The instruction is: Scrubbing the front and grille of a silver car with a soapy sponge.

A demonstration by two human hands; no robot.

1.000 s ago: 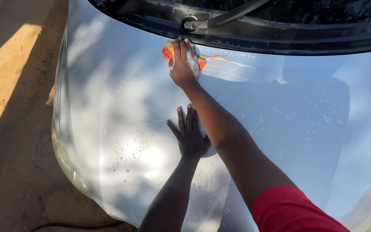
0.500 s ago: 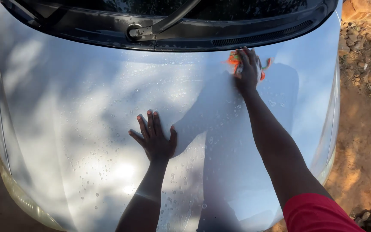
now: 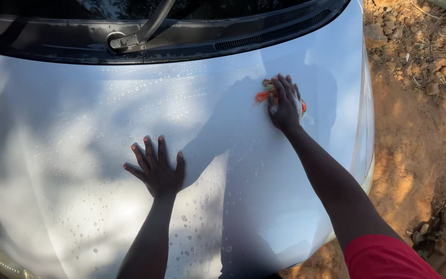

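Fingers (image 3: 148,150) of my left hand (image 3: 156,170) are spread and released, palm flat on the wet silver car hood (image 3: 68,155), grasping nothing. Water beads cover the hood around and near this hand. Farther away and to the right, my right hand (image 3: 284,106) presses down on an orange cloth (image 3: 262,95); its fingers (image 3: 285,88) are curled over the cloth and grasp it against the hood, near the hood's right edge. Only orange fringes of the cloth show on either side of the hand. Beyond both hands lie the black cowl panel (image 3: 264,36) and a wiper arm (image 3: 140,31). Right of the car lies reddish dirt ground (image 3: 419,129) with stones.
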